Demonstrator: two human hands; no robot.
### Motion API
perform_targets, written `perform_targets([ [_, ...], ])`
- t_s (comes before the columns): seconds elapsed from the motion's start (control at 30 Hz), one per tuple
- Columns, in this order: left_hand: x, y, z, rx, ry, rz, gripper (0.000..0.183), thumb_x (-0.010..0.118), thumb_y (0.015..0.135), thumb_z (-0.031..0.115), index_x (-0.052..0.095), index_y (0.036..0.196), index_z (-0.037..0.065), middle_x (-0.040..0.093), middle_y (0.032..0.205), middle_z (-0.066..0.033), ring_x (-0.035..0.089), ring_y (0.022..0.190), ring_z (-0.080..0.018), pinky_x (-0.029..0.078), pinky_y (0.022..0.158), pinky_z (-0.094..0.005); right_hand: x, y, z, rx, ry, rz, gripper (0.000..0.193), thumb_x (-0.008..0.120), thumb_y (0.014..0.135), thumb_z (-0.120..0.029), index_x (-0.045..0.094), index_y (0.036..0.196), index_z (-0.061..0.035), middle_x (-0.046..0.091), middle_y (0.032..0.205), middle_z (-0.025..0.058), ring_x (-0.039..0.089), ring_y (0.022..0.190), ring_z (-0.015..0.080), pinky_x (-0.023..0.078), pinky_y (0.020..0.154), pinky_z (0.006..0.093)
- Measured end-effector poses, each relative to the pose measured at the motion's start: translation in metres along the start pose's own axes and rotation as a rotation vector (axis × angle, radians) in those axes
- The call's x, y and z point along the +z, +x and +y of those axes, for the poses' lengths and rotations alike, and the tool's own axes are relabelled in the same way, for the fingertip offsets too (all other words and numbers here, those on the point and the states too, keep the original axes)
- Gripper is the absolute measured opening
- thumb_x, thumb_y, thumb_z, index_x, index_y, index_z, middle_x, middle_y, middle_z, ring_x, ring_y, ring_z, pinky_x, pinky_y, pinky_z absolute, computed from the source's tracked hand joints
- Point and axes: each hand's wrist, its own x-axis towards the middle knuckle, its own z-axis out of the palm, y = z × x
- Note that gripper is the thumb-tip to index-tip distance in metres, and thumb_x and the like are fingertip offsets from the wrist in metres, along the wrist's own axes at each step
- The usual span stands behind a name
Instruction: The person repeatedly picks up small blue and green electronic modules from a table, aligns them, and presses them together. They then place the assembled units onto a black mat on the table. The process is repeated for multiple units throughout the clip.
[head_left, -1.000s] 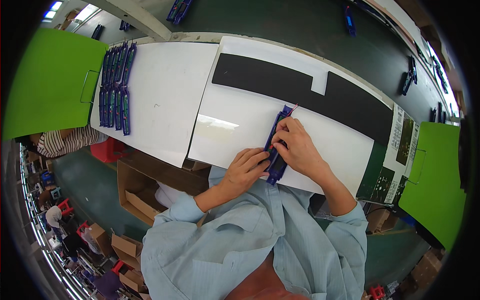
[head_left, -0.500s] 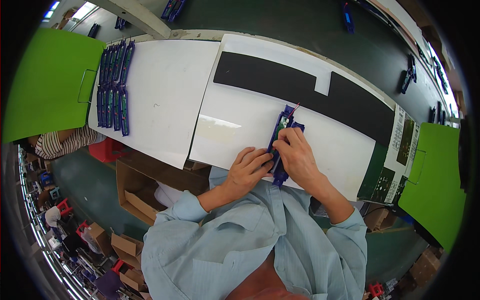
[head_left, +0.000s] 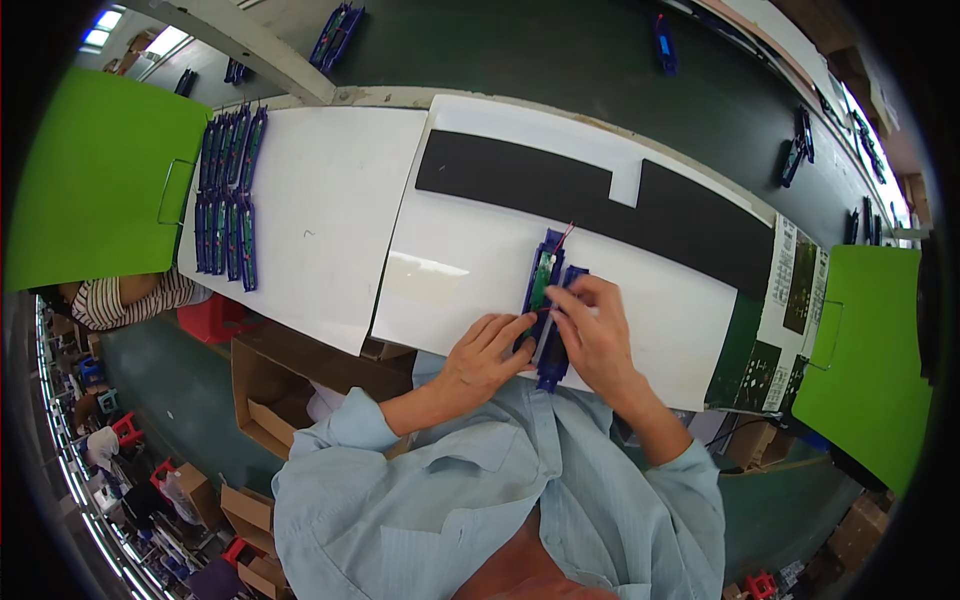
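Note:
A slim blue plastic housing with a green circuit board in it lies on the white work surface before me, thin red wires standing from its far end. My left hand holds the near part of this housing, fingers pressed together along its left side. Against its right side lies another blue plastic housing part, partly covered by my right hand. The fingertips of that hand are pinched just over the board. A short reddish wire shows between the two hands; whether the right fingers grip it is hard to make out.
Two rows of blue housings with boards lie on the left white sheet. A black mat strip crosses behind my hands. Green panels flank the bench. Beyond it, a dark green belt carries more housings. A person in stripes sits at left.
My right fingertips have lifted off the board and shifted slightly right, baring more of it and the reddish wire. My left hand stays on the housing. The whole view has shifted a little.

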Motion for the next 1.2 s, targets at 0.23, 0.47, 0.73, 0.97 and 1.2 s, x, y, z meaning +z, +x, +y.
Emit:
perform_targets([
  [0.23, -0.020, 0.021, 0.006, 0.063, 0.036, -0.144, 0.038, 0.084, 0.083, 0.022, 0.071, 0.111, 0.001, 0.062, 0.138, -0.0172, 0.063, 0.119, -0.0354, 0.052, 0.104, -0.0472, -0.005, -0.038, -0.019, 0.295, 0.101, -0.249, 0.088, 0.080, 0.093, -0.023, 0.034, 0.166, -0.0042, 0.061, 0.115, 0.0242, 0.070, 0.086, 0.0420, 0.059, 0.073, 0.0490],
  [0.47, -0.058, 0.104, -0.020, 0.107, 0.061, 0.091, 0.023, 0.081, 0.085, 0.015, 0.072, 0.103, 0.004, 0.068, 0.125, -0.0146, 0.067, 0.110, -0.0335, 0.054, 0.096, -0.0449, -0.066, 0.073, 0.071, 0.224, 0.415, -0.293, 0.067, 0.082, 0.094, -0.021, 0.056, 0.155, -0.0106, 0.066, 0.123, 0.0112, 0.066, 0.087, 0.0172, 0.055, 0.074, 0.0310],
  [0.73, -0.012, 0.247, -0.125, -0.038, 0.238, 0.398, 0.045, 0.080, 0.092, 0.015, 0.065, 0.133, 0.006, 0.062, 0.141, -0.0138, 0.064, 0.112, -0.0374, 0.052, 0.100, -0.0489, -0.032, 0.304, 0.216, 0.251, 0.139, 0.177, 0.063, 0.082, 0.095, -0.032, 0.059, 0.144, 0.0000, 0.069, 0.115, 0.0234, 0.071, 0.095, 0.0344, 0.059, 0.081, 0.0455],
  [0.97, 0.054, 0.189, -0.069, -0.109, 0.041, 0.272, 0.031, 0.075, 0.098, 0.016, 0.071, 0.128, 0.011, 0.064, 0.142, -0.0082, 0.056, 0.141, -0.0290, 0.037, 0.121, -0.0533, -0.053, 0.371, 0.274, 0.424, -0.386, 0.437, 0.077, 0.082, 0.094, -0.033, 0.046, 0.151, 0.0054, 0.058, 0.135, 0.0315, 0.057, 0.129, 0.0519, 0.050, 0.108, 0.0548],
  [1.2, 0.053, 0.190, -0.076, -0.108, -0.008, 0.308, 0.026, 0.072, 0.100, 0.013, 0.072, 0.125, 0.010, 0.066, 0.139, -0.0069, 0.057, 0.140, -0.0282, 0.038, 0.121, -0.0502, -0.087, 0.353, 0.307, 0.481, -0.448, 0.234, 0.040, 0.067, 0.091, -0.013, 0.061, 0.124, 0.0094, 0.060, 0.125, 0.0324, 0.070, 0.109, 0.0519, 0.061, 0.096, 0.0530],
])
